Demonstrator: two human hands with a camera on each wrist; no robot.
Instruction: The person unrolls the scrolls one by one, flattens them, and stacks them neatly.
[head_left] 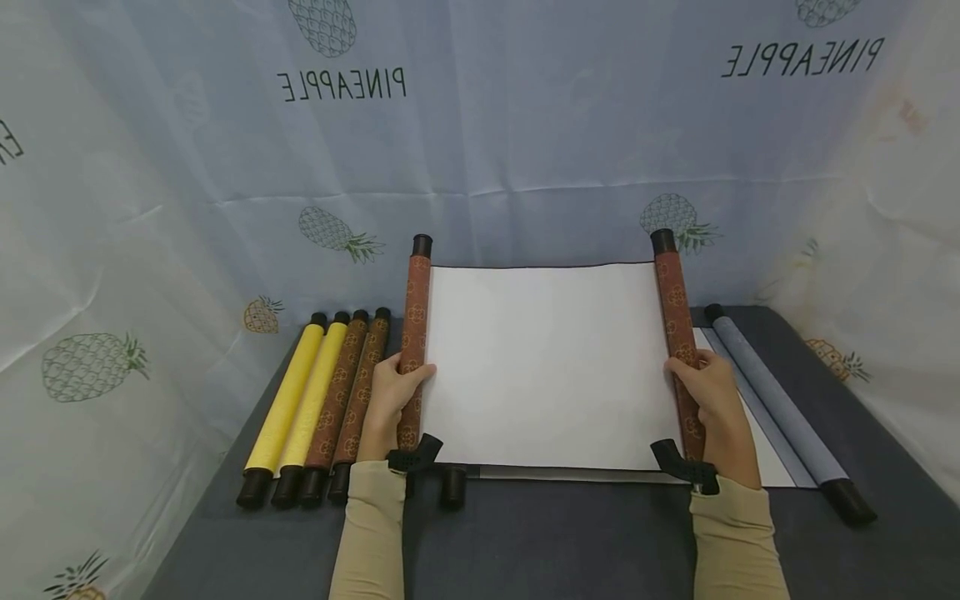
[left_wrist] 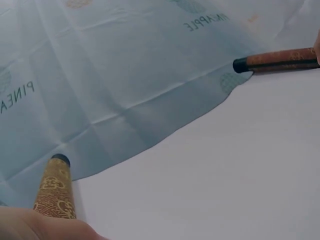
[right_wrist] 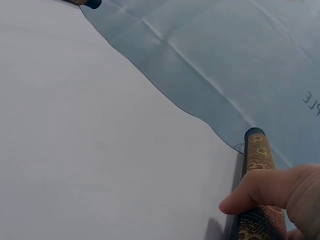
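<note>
Left hand [head_left: 386, 400] grips left brown roller [head_left: 414, 333]; right hand [head_left: 711, 408] grips right brown roller [head_left: 678, 333]; white scroll sheet [head_left: 547, 367] spread between hands.

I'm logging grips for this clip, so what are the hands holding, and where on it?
An unrolled scroll, white sheet spread between them. The left hand grips its left brown roller near mid-length; the right hand grips the right roller likewise.

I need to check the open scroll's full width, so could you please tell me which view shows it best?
The head view: the scroll shows whole, white sheet stretched between both brown rollers, left hand and right hand gripping them. Each wrist view shows only part of the sheet and roller ends.
</note>
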